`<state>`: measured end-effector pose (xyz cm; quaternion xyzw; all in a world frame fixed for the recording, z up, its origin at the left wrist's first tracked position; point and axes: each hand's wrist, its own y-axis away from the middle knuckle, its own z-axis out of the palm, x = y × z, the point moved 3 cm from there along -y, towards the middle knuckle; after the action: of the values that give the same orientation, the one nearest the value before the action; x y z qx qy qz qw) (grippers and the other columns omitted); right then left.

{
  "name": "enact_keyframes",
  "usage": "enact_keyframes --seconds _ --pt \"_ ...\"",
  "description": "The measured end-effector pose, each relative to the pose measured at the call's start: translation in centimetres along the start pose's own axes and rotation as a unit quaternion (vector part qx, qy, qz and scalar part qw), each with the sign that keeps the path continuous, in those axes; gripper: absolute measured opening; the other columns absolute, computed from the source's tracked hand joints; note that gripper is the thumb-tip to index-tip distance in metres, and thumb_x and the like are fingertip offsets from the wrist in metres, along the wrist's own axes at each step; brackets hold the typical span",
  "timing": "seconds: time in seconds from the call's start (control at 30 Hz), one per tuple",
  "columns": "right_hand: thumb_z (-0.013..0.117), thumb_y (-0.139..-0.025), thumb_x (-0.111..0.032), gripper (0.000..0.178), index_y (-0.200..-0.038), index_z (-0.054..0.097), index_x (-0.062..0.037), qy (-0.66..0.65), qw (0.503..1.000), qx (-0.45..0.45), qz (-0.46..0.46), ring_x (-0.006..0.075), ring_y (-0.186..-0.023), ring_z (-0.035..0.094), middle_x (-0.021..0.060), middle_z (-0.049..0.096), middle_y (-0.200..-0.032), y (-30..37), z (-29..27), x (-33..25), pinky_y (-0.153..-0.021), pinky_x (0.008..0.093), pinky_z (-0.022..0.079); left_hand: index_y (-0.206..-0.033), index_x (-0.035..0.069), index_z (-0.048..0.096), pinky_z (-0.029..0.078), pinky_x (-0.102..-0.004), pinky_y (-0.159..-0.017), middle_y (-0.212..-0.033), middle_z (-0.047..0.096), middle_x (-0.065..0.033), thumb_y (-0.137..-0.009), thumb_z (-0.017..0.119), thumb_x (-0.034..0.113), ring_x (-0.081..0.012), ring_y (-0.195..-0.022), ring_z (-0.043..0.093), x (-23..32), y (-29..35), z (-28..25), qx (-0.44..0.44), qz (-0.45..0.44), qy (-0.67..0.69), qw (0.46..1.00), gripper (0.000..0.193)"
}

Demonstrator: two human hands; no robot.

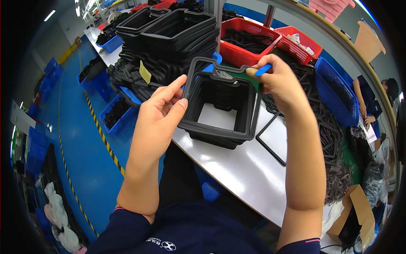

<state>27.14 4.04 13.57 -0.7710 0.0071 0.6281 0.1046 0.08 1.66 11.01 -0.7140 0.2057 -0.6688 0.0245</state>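
Frame (218, 132) between my left hand (163, 106) and right hand (277, 80), over a stack (213, 142) on the table (237, 178); more stacks (182, 40) behind left, baskets (239, 53) behind right!

Printed markings: one white emblem (168, 245) with a short line of small white lettering (153, 242).
Location: front of a navy-blue fabric shirt (207, 226), near the head view's lower edge; emblem rounded, lettering set at a slant beside it.
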Motion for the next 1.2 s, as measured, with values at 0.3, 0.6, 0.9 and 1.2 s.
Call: enact_keyframes --seconds 0.3,0.6,0.9,1.2 --pt "0.075 -0.090 -0.011 0.023 -0.098 0.054 -0.0040 0.122 0.974 0.190 0.004 0.0085 -0.083 0.058 0.0052 0.066 -0.093 5.5 -5.9 5.8 -0.073 0.0233 0.048 -0.145 -0.009 0.042 0.030 -0.0350 -0.117 -0.154 0.039 -0.0253 -0.106 0.050 0.025 -0.0293 -0.145 0.037 -5.4 0.1 2.3 0.017 0.012 -0.040 0.999 0.053" --pt "0.079 -0.086 -0.015 0.032 -0.095 0.049 -0.0065 0.256 0.952 0.132 0.101 0.0192 -0.087 0.062 0.0095 0.067 -0.098 13.7 -8.6 12.7 -0.078 0.0305 0.050 -0.145 -0.006 0.045 0.028 -0.0347 -0.118 -0.149 0.047 -0.0196 -0.109 0.040 0.037 -0.0258 -0.141 0.041 -6.0 -1.5 2.2 0.105 0.043 -0.006 0.994 0.056" --pt "0.077 -0.080 -0.003 0.027 -0.091 0.051 -0.0044 0.339 0.936 -0.003 0.096 0.0223 -0.075 0.055 0.0112 0.057 -0.088 14.7 -5.7 12.9 -0.071 0.0348 0.047 -0.119 -0.003 0.058 0.054 -0.0370 -0.083 -0.110 0.063 -0.0182 -0.090 0.053 -0.010 -0.0273 -0.096 0.065 -4.9 8.6 7.6 -0.065 0.365 -0.097 0.924 0.030" --pt "0.065 -0.085 0.008 0.029 -0.092 0.043 -0.0101 -0.144 0.978 0.152 -0.008 0.0116 -0.081 0.059 0.0058 0.056 -0.092 17.2 -7.7 6.6 -0.063 0.0213 0.045 -0.153 0.002 0.028 0.047 -0.0408 -0.107 -0.139 0.051 -0.0201 -0.109 0.042 0.029 -0.0268 -0.119 0.059 -9.6 12.3 17.3 -0.317 -0.414 0.335 0.785 0.054"
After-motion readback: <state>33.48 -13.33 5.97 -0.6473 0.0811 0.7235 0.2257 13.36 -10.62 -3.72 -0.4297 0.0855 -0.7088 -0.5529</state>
